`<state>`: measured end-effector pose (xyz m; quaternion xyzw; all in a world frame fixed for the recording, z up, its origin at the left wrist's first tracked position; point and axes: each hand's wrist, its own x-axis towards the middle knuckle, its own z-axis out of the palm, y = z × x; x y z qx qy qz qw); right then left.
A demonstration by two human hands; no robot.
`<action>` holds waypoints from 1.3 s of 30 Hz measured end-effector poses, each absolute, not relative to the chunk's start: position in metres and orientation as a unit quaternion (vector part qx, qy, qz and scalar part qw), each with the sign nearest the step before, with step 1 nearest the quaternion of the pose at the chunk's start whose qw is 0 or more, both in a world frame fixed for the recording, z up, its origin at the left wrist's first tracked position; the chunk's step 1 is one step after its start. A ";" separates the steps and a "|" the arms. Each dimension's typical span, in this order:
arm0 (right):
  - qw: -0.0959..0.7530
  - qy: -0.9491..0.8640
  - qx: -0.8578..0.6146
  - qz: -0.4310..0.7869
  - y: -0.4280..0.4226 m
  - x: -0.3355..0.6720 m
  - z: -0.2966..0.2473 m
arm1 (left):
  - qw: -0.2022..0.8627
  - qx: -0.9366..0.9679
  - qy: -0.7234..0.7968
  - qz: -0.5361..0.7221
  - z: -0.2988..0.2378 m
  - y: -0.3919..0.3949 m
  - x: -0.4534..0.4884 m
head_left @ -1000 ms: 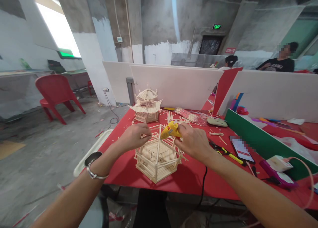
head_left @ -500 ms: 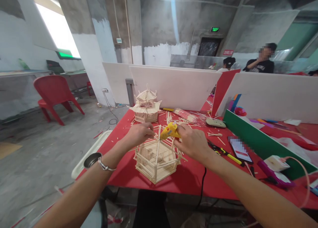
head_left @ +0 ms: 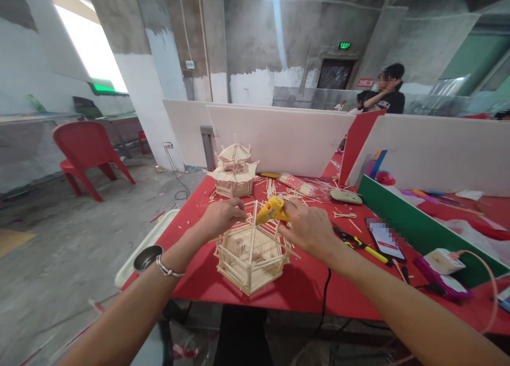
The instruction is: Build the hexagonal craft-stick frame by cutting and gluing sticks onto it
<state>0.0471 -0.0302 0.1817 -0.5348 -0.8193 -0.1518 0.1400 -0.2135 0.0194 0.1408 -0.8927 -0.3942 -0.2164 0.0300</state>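
My right hand [head_left: 308,225] is wrapped round a yellow hot glue gun [head_left: 273,210], its nozzle pointing left and down at an upright stick. That stick rises from a six-sided frame of thin wooden sticks [head_left: 251,260] near the table's front edge. My left hand [head_left: 223,216] has its fingers pinched together above the frame's left rear side; what lies between the fingertips is too small to make out. Behind them stands a tiered wooden-stick pagoda [head_left: 234,169] with flared roofs.
Loose sticks and a plastic pack of sticks [head_left: 297,184] lie behind the glue gun. On the right are yellow-handled pliers [head_left: 370,250], a phone [head_left: 385,239] and a green divider [head_left: 430,233]. A metal bowl [head_left: 148,257] sits at the left edge. A person [head_left: 392,98] is beyond the white partition.
Both hands, the glue gun and the stick frame stay almost where they were. Beyond the partition, the person in black has moved left.
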 end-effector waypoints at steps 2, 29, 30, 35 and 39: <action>0.139 -0.819 -0.535 -0.152 -0.030 0.047 0.182 | 0.034 -0.892 -0.395 -0.215 0.141 0.019 -0.213; 0.128 -0.817 -0.544 -0.144 -0.032 0.046 0.184 | 0.029 -0.890 -0.405 -0.207 0.138 0.021 -0.216; 0.127 -0.817 -0.545 -0.143 -0.031 0.046 0.183 | 0.029 -0.890 -0.406 -0.208 0.138 0.021 -0.215; 0.126 -0.818 -0.542 -0.146 -0.032 0.046 0.183 | 0.018 -0.885 -0.412 -0.215 0.137 0.019 -0.213; 0.120 -0.814 -0.549 -0.145 -0.032 0.046 0.184 | -0.032 -0.878 -0.413 -0.241 0.147 0.018 -0.221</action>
